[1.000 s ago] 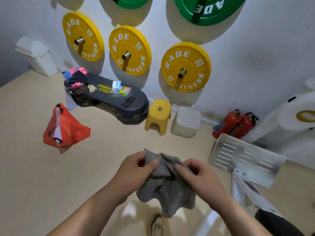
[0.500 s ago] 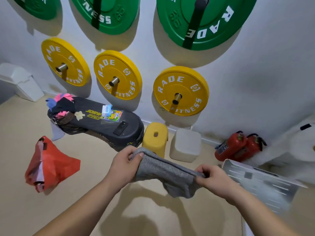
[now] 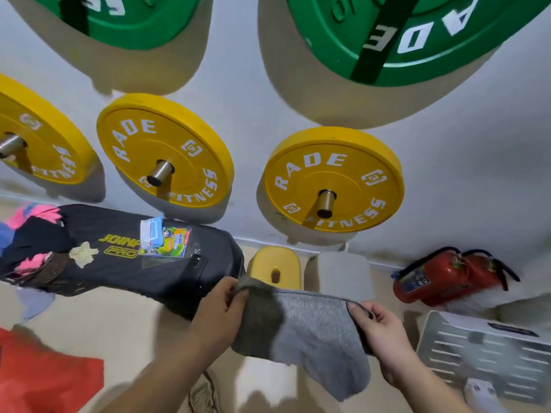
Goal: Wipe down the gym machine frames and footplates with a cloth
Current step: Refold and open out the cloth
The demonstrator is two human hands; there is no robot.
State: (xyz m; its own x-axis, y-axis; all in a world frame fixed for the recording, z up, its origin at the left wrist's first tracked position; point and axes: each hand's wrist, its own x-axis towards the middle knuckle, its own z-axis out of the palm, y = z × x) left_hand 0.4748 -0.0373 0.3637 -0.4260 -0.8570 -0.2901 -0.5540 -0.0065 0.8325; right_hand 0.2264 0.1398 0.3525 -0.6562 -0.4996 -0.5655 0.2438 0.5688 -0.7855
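Head view. Stretched in mid-air between two hands, a grey knitted cloth (image 3: 313,332), darker along its left part, slack at its lower right corner. Left hand (image 3: 217,311) pinching the cloth's upper left corner, thumb over the edge. Right hand (image 3: 384,335) gripping the upper right edge, fingers curled round it. Hands apart, the cloth's width between them.

Printed in white on round yellow rubber weight plates (image 3: 334,180), hung on steel pegs along the white wall (image 3: 462,144): "RADE" above, "FITNESS" below. Partly legible on larger green weight plates (image 3: 417,34) at the top edge: "ADE" and "SS". Lettered in yellow on a long black padded bag (image 3: 119,263) at the foot of the wall: "JOINF", cut off by a blue-and-white wipes packet (image 3: 152,231), then "PRO". Labels on the pair of red fire extinguishers (image 3: 447,278) too small to read.

At the bag's right end, a yellow plastic stool (image 3: 275,263), with a pale square stool (image 3: 340,275) just beside it. Toward the lower right corner, a white slotted metal footplate (image 3: 483,350), near the right hand, clear of the cloth. At the lower left corner, a red plastic bag (image 3: 44,380) on the beige floor (image 3: 119,323). Open floor between bag and hands.
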